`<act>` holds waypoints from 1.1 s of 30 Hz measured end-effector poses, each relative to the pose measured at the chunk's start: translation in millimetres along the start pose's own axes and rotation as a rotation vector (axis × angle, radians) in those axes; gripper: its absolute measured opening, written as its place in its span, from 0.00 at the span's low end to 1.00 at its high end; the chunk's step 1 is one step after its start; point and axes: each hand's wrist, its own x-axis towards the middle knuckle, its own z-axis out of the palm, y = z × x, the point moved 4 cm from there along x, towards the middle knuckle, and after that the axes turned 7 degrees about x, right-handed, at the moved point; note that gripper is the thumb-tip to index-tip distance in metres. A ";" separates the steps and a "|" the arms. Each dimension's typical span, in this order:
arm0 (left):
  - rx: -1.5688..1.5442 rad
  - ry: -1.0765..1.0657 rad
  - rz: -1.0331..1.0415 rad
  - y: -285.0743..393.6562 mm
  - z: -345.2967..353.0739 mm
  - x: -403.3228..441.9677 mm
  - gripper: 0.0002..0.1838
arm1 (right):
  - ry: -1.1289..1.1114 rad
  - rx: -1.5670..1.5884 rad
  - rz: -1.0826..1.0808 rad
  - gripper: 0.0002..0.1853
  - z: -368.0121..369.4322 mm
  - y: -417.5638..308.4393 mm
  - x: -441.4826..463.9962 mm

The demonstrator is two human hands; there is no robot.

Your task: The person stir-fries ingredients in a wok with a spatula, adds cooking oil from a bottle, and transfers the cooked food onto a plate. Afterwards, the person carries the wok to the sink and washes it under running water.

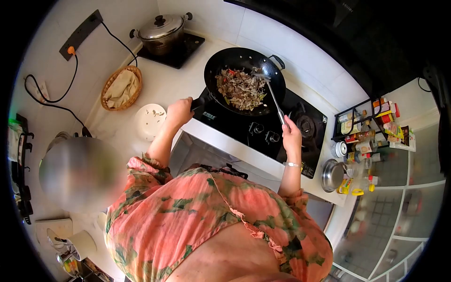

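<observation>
A black wok (pixel 216 61) stands on the left burner of the black gas stove (pixel 239 131). In it lies a heap of chopped, browned food (pixel 239 89) with a few red and green bits. My left hand (pixel 180 112) is closed around the wok's black handle (pixel 198 103). With my right hand (pixel 291 135) I grip the long handle of a metal spatula (pixel 274 97). The spatula's head reaches into the wok's right side, beside the food, and looks slightly blurred.
Left of the wok are a white plate (pixel 149 129) with food scraps and a wicker basket (pixel 136 101) holding a cloth. A lidded pot (pixel 163 40) stands behind. To the right are a spice rack (pixel 336 128), several bottles and a metal bowl (pixel 332 176).
</observation>
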 end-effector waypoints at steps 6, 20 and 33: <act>0.002 0.008 0.009 -3.1 1.9 0.0 0.15 | -0.114 -0.244 -0.101 0.18 -14.0 -11.2 43.5; 0.038 0.013 0.038 -4.5 6.1 3.5 0.15 | -0.708 -1.101 -0.806 0.13 -1.3 -256.9 89.4; 0.017 0.013 0.012 -1.6 2.7 0.4 0.16 | -0.217 -0.414 -0.272 0.13 -21.5 -38.6 185.5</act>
